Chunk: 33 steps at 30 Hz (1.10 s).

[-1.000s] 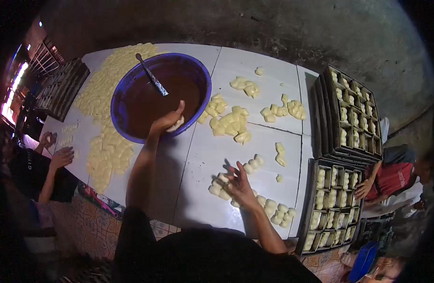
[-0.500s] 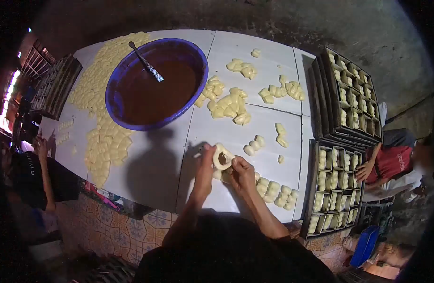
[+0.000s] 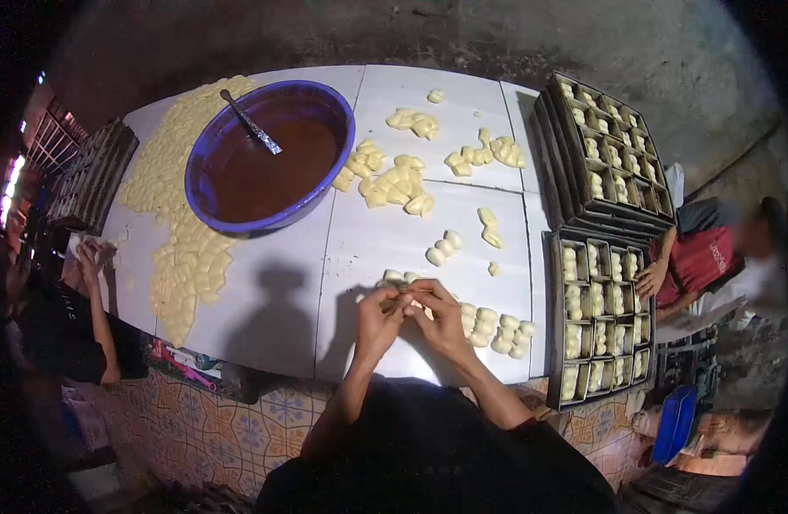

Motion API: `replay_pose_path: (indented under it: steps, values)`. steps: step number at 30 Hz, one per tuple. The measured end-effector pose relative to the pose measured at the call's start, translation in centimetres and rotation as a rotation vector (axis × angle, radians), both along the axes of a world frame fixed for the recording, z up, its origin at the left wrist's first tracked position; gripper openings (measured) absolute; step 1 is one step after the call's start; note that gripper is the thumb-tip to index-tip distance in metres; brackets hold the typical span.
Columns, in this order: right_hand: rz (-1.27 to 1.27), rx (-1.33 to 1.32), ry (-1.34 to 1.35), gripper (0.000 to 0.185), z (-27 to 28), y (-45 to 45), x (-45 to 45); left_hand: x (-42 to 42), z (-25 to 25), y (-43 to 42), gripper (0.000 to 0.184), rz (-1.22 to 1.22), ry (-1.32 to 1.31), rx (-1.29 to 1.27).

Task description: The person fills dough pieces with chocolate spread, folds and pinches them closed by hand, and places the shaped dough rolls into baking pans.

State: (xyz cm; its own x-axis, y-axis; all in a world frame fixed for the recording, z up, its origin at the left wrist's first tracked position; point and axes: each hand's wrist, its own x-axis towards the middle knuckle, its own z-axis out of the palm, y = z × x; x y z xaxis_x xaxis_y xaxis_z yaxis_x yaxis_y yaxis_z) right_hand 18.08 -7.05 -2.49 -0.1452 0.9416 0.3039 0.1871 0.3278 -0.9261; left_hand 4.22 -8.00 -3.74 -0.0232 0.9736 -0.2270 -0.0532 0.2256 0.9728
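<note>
a small piece of dough, mostly hidden, is held just above the near side of the worktop. it is pinched between the fingers of the left hand and the right hand, which are closed on it and brought together. by the look of it, this piece is partly shaped; whether any filling is inside cannot be told.

just beyond the hands, a few pale balls are partly covered from view. beside the right hand, finished-looking dough balls are lined up in touching rows, and a short row is set farther off. flat dough pieces are left unshaped in loose heaps, and a much larger spread is laid out on the left.

between them, a blue bowl of brown filling is placed, with a long-handled tool leaned in it. on the right, many compartments of the lower tray and the stacked trays are filled with rounded dough; the lower tray is touched by a co-worker's hand.
</note>
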Motion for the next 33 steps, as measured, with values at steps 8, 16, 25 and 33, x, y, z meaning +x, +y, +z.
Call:
replay_pose_path:
  steps: [8,16,25,33]
  values:
    - [-0.039,-0.343,0.043,0.026,-5.1,-0.7,1.9,1.3,-4.1,-0.5,0.023,0.008,0.188,0.327]
    - [-0.039,-0.46,-0.006,0.036,-2.3,2.9,4.5,1.9,-1.1,0.7,0.092,-0.042,-0.202,0.38]
    - [-0.224,-0.256,-0.295,0.031,-8.6,5.8,7.2,-2.6,-2.6,1.9,0.036,0.168,-0.168,0.113]
    - [-0.565,0.164,-0.855,0.035,-9.0,13.4,14.5,-1.3,-2.7,1.2,0.021,0.196,-0.32,0.031]
